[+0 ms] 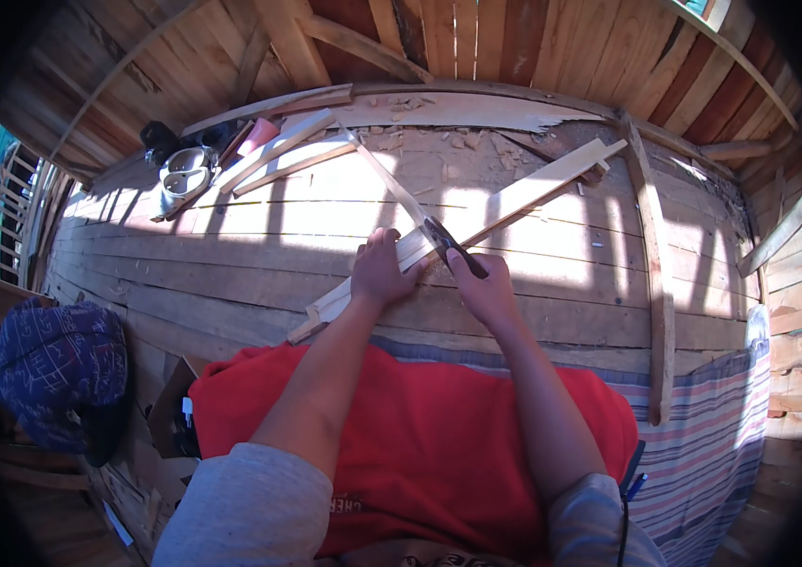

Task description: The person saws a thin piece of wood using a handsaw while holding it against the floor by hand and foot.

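A pale wooden board (543, 192) lies diagonally on the plank floor, running from lower left up to the far right. My left hand (382, 271) presses on its near part, fingers curled over the edge. The dark handle of a handsaw (393, 180) is gripped in my right hand (482, 291). Its long, thin blade points away to the upper left and crosses the board just right of my left hand. Where the teeth meet the wood is too small to make out. Another wood piece shows under the board's near end.
At the far left lie more cut boards (278, 151), a pink cup-like object (257, 138) and light sandals (183, 180). A patterned blue cap (60, 376) is at the left. A long beam (651, 274) and a striped mat (703, 416) lie right. Wood scraps litter the back.
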Motion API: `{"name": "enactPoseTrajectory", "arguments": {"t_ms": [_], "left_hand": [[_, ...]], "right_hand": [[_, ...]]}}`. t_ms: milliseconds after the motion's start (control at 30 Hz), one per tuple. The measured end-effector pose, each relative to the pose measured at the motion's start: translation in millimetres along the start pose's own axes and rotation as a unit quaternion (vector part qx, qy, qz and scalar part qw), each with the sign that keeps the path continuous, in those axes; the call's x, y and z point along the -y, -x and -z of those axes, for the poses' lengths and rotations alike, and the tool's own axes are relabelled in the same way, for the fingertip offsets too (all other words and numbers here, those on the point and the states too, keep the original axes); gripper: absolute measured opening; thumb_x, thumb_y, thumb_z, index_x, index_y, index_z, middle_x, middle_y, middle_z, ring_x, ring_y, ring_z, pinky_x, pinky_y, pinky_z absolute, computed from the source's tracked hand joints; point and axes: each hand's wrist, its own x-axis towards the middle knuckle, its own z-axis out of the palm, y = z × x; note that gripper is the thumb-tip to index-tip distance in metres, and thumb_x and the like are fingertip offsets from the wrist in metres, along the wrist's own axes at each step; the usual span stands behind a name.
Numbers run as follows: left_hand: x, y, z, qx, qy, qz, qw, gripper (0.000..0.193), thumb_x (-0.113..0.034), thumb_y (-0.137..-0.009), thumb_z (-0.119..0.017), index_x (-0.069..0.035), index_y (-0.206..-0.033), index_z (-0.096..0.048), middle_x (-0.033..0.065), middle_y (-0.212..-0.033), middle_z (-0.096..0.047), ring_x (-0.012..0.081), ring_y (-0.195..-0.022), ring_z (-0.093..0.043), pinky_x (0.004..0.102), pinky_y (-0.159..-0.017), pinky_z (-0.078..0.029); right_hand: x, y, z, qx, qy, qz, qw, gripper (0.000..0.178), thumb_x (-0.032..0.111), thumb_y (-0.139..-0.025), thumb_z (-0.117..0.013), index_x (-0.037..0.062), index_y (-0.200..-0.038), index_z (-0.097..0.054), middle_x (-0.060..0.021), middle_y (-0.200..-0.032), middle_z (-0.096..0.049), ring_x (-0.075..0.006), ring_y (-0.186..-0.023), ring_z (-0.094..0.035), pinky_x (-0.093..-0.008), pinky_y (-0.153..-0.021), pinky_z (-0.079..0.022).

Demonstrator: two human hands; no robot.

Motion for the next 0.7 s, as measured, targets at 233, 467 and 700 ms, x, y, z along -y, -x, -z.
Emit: {"name": "enactPoseTrajectory", "arguments": {"t_ms": [233,467,700], "left_hand": [[-1,1,-5,-0.001,-0.066,-0.031,0.997,0.074,-0.059,-0.09,-0.066,0.003,-0.128,-0.051,0.0223,-0.136,-0.054,0.0347,-0.131,-0.052,0.0462,-0.109,-0.043],[-11,2,6,0.016,-0.052,-0.009,0.998,0.065,-0.056,-0.089,-0.068,-0.001,-0.121,-0.057,0.0196,-0.124,-0.057,0.0351,-0.122,-0.055,0.0466,-0.104,-0.046],[-7,4,0,-0.027,-0.057,-0.004,0.998,0.063,-0.058,-0.087,-0.071,-0.001,-0.114,-0.061,0.0181,-0.117,-0.058,0.034,-0.112,-0.06,0.0459,-0.098,-0.049]], "right_hand": [[-9,-3,-3,-0.019,0.014,0.003,1.0,0.054,0.039,-0.1,-0.066,0.0031,-0.062,-0.055,0.0013,-0.054,-0.049,-0.008,-0.05,-0.046,-0.0306,-0.047,-0.035],[-5,-2,-2,-0.026,0.009,-0.023,0.999,0.049,0.033,-0.098,-0.066,-0.0034,-0.067,-0.06,-0.0022,-0.054,-0.05,-0.0092,-0.054,-0.047,-0.0346,-0.052,-0.037],[-9,-2,-3,-0.046,0.0,-0.021,0.999,0.051,0.04,-0.098,-0.068,-0.0009,-0.068,-0.065,0.0007,-0.055,-0.052,-0.0082,-0.051,-0.048,-0.0304,-0.049,-0.037]]}}
